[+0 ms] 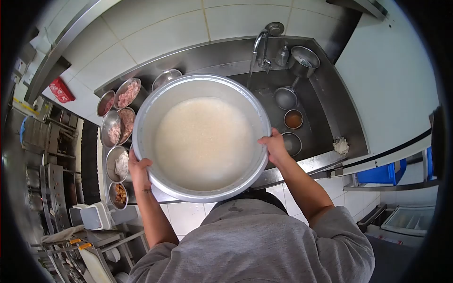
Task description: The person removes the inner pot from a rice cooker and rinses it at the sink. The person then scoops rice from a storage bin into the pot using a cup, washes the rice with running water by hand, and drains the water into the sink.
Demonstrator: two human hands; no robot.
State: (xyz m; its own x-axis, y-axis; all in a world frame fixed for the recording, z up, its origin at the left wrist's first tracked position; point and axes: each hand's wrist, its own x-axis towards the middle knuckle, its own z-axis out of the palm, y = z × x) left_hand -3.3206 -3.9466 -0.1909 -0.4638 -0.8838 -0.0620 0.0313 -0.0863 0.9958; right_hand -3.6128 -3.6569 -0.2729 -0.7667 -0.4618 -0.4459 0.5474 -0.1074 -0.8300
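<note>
A large round metal pot [212, 89] is held level in front of me, above the front of the counter and sink. Inside it lies pale, cloudy white liquid with what looks like rice [203, 141]. My left hand [138, 170] grips the pot's left side, thumb over the rim. On the opposite side my right hand [275, 145] is closed on the rim, thumb on top. The fingers under both sides are mostly hidden. Behind the pot, a faucet [257, 46] stands over the sink [321, 104], with a thin stream seeming to fall from it.
Several metal bowls with raw meat [127, 94] stand to the left, beside a bowl of white stuff [121, 165] and one of brown pieces [120, 194]. The sink holds a round-headed ladle [285, 98], a brown-filled cup [293, 119] and a metal pot [304, 61].
</note>
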